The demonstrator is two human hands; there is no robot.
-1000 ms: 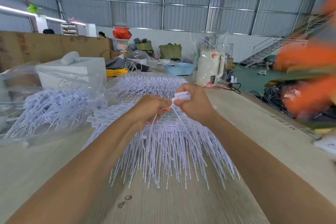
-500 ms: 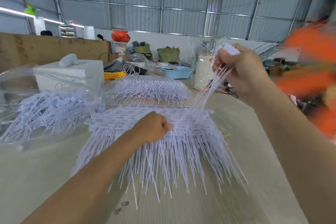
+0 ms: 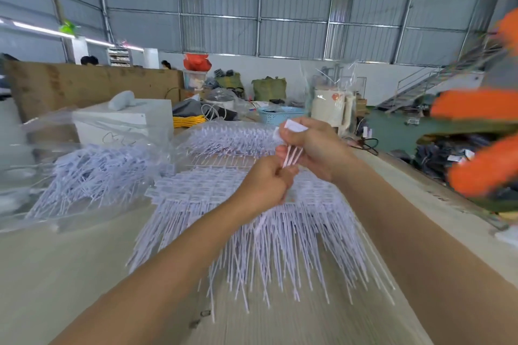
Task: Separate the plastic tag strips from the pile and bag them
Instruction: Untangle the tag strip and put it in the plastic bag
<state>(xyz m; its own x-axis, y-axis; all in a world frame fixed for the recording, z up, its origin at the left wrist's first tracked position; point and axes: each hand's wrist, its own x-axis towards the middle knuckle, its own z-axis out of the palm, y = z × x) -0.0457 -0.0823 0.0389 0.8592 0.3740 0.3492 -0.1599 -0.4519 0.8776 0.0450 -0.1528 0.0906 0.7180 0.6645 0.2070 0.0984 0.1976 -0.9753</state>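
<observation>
A small bunch of tag strips (image 3: 293, 152) is held above the pile (image 3: 252, 221) by both hands. Its flat label end (image 3: 294, 125) is pinched at the top by the right hand (image 3: 311, 145), whose fingers (image 3: 288, 137) are curled round the strips. The lower part of the same bunch is gripped by the left hand (image 3: 265, 183), its fingers clenched round the thin tails just below the right hand. The two hands are nearly touching, the left set slightly lower and nearer the camera.

The pile is spread across the pale surface (image 3: 70, 274) directly beneath the hands, with rows of white labels at its far edge and the long thin tails fanned out toward the camera. To the left, more strips are seen inside a clear plastic bag (image 3: 84, 165) lying on the surface, and a second clear bag of strips (image 3: 229, 138) is seen beyond the pile. A white box (image 3: 123, 120) stands behind the left bag. At the right edge, blurred orange shapes (image 3: 476, 134) are seen; what they are cannot be told.
</observation>
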